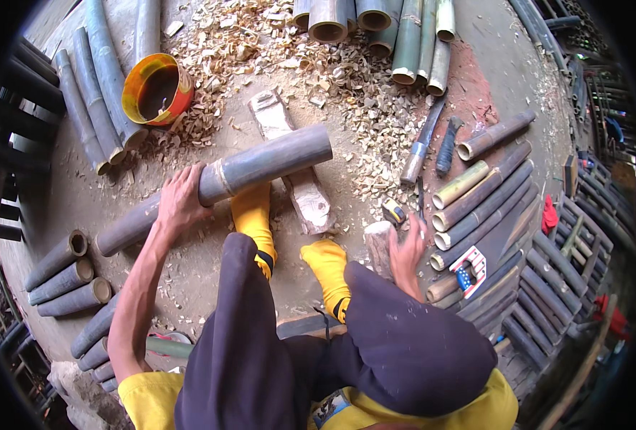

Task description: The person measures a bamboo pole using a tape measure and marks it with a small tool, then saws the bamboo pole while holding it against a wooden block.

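Note:
A thick bamboo tube (pixel 271 165) with a ringed node lies aslant in front of me, its right part resting across a pale carved wooden block (pixel 309 197). My left hand (pixel 182 193) is wrapped over the tube left of the node. On the right, my right hand (pixel 407 251) is beside a short upright wooden piece (pixel 379 247), fingers apart and slightly blurred; I see nothing held in it. Just beyond those fingers lies a yellow and black tape measure (pixel 394 211). My yellow-socked left foot (pixel 253 222) is under the tube, and the right foot (pixel 325 269) is near the block.
Wood chips (pixel 361 107) cover the ground ahead. A yellow-red bucket (pixel 158 89) stands far left. A blade with a metal handle (pixel 420 150) and a dark-wrapped tool (pixel 447 147) lie right. Cut bamboo pieces (pixel 486 193) line the right; more bamboo (pixel 67 276) lies left.

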Motion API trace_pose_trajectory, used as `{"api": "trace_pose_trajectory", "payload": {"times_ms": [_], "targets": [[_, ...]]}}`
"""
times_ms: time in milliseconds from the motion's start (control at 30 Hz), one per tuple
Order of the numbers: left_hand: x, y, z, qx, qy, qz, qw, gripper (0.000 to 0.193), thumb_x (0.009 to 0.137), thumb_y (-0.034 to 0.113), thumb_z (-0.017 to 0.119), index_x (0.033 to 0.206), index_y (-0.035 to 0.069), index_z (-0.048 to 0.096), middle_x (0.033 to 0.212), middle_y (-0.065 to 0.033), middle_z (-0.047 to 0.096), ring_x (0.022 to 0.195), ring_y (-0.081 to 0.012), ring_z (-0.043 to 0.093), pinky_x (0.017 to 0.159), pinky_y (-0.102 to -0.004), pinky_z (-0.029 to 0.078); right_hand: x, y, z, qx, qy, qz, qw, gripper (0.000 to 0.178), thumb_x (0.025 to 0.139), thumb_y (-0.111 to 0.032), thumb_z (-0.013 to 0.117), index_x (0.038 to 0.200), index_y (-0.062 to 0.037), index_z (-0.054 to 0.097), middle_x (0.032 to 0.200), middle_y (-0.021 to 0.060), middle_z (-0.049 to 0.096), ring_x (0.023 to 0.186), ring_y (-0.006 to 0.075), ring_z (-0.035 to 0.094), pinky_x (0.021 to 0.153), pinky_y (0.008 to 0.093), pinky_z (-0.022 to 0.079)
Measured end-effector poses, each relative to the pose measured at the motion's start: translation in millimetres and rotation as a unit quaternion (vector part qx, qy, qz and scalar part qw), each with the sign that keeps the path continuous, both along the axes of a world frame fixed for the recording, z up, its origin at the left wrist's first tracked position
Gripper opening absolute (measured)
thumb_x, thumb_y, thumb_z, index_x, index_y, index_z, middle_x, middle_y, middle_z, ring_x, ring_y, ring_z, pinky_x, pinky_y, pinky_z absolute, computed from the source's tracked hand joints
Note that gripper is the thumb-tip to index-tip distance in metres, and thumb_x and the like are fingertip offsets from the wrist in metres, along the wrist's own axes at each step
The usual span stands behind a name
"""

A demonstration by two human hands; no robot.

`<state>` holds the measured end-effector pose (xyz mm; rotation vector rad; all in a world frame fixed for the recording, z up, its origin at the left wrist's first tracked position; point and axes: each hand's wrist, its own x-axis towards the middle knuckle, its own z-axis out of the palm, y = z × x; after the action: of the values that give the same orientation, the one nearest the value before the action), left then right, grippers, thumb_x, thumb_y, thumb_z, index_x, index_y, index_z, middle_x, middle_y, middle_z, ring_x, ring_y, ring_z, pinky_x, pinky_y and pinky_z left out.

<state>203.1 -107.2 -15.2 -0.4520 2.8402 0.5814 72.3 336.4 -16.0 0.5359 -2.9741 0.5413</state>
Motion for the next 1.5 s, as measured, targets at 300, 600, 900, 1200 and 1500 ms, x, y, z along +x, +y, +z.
{"api": "trace_pose_trajectory", "payload": {"times_ms": [300,600,900,1200,1500], "targets": [[-15.8,17.2,-8.8,0.036,0.029,-0.008,0.999,0.084,0.046,0.023,0.081,0.121,0.007,0.047,0.107,-0.0133,0.057,0.101,-0.0323,0.054,0.086,-0.0415,0.043,150.5,139.2,13.6,0.039,-0.257,-0.170,0.951,0.043,0.076,-0.008,0.063,0.117,-0.0019,0.052,0.115,0.0211,0.049,0.108,0.0367,0.046,0.091,0.0447,0.038],[1.7,10.0,-7.7,0.021,0.073,0.028,0.997,0.082,0.042,0.018,0.078,0.118,0.007,0.049,0.107,-0.0162,0.058,0.100,-0.0352,0.055,0.087,-0.0419,0.045,197.2,159.4,18.1,-0.028,-0.340,-0.210,0.916,0.044,0.075,-0.007,0.063,0.117,-0.0007,0.051,0.118,0.0222,0.047,0.109,0.0378,0.046,0.092,0.0439,0.038],[-27.0,19.3,45.5,-0.055,-0.084,-0.055,0.993,0.089,0.050,0.020,0.075,0.132,0.009,0.040,0.128,-0.0166,0.043,0.119,-0.0346,0.042,0.099,-0.0399,0.037,174.1,223.0,33.1,-0.114,-0.163,-0.203,0.959,0.045,0.074,-0.005,0.062,0.116,0.0004,0.050,0.120,0.0233,0.046,0.110,0.0389,0.045,0.093,0.0430,0.038],[-75.7,5.2,184.2,-0.097,-0.064,-0.222,0.968,0.063,0.064,0.027,0.074,0.118,0.007,0.050,0.088,-0.0192,0.055,0.085,-0.0351,0.054,0.076,-0.0426,0.044,59.5,236.1,45.1,0.140,-0.057,-0.225,0.963,0.071,0.066,-0.013,0.072,0.130,-0.0072,0.043,0.113,0.0219,0.047,0.108,0.0362,0.046,0.092,0.0436,0.039],[-145.0,89.1,117.6,-0.110,-0.243,-0.155,0.951,0.099,0.065,0.050,0.074,0.142,0.010,0.025,0.138,-0.0150,0.039,0.125,-0.0275,0.040,0.099,-0.0507,0.037,14.2,281.8,32.4,0.057,-0.045,-0.131,0.989,0.072,0.062,0.000,0.073,0.127,-0.0089,0.044,0.131,0.0190,0.036,0.115,0.0383,0.042,0.094,0.0474,0.038]]}}
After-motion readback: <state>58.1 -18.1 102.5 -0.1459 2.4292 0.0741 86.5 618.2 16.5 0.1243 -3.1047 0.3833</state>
